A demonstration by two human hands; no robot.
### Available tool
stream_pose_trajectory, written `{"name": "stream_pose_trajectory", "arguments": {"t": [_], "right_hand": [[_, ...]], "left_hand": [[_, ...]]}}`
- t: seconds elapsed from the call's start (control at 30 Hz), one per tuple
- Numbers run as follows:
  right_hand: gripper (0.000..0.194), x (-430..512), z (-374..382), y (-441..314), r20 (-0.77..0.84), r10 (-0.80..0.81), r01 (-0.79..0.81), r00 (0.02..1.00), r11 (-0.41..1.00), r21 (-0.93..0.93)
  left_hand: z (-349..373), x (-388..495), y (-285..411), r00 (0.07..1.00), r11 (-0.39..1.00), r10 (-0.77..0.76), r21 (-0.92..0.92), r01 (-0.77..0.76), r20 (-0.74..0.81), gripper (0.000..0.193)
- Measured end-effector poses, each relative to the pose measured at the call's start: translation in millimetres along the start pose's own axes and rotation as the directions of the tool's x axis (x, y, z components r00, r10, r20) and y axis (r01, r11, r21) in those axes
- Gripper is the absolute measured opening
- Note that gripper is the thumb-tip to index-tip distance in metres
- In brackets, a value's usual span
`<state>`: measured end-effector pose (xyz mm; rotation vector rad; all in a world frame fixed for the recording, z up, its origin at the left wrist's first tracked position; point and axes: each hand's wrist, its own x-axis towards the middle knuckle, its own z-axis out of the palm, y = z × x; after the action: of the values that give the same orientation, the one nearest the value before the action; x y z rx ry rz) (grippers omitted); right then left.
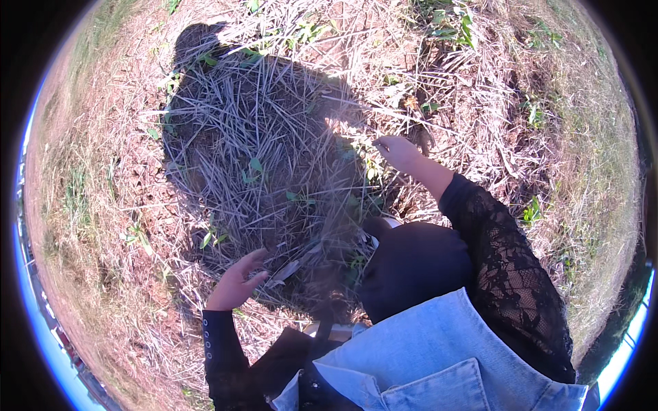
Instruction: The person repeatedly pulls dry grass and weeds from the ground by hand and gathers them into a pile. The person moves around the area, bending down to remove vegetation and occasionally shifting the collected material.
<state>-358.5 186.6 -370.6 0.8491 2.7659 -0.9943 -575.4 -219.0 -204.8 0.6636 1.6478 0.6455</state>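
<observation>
My left hand (238, 281) hovers low over the straw, its thumb and fingers apart with nothing between them. Farther out and to the right, my right hand (399, 153) reaches over the edge of my shadow. Its thumb and fingers are drawn together; whether something thin sits between them is too small to tell. Dry straw mulch (267, 118) covers the soil before me. Small green seedlings (252, 172) poke through it, and a leafy plant (371, 168) grows just below my right hand. A pale dry leaf (284, 272) lies to the right of my left hand.
My bent knee in dark trousers (416, 267) and a light denim garment (411, 354) fill the lower right. More green plants (455, 28) stand at the far right of the straw. Dry grass (77, 169) borders both sides.
</observation>
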Motion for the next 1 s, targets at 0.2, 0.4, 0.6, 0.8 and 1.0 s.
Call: {"name": "stream_pose_trajectory", "arguments": {"t": [0.2, 0.4, 0.6, 0.8, 1.0], "right_hand": [[0.021, 91, -23, -36, -0.04, -0.149, 0.148, 0.988, 0.989, -0.029], [0.031, 141, 10, -92, 0.085, -0.726, 0.692, 0.683, 0.605, -0.393], [0.03, 127, 38, -98, 0.497, -0.383, 0.609, 0.779, 0.65, -0.454], [0.021, 104, 31, -87, 0.543, -0.364, 0.644, 0.757, 0.558, -0.524], [0.025, 95, 27, -87, 0.606, -0.378, 0.649, 0.7, 0.691, -0.319]], "left_hand": [[82, -7, 19, 0.997, 0.99, -0.035, -0.136, 0.026, -0.064, 0.044], [84, 29, 9, 0.922, 0.898, -0.153, -0.439, -0.021, -0.357, 0.031], [92, 71, 27, 0.949, 0.794, -0.109, -0.6, -0.096, -0.296, 0.028], [118, 79, 13, 0.975, 0.768, -0.069, -0.635, -0.083, -0.21, 0.026], [123, 76, 0, 0.971, 0.731, -0.152, -0.682, -0.014, -0.183, 0.026]]}}
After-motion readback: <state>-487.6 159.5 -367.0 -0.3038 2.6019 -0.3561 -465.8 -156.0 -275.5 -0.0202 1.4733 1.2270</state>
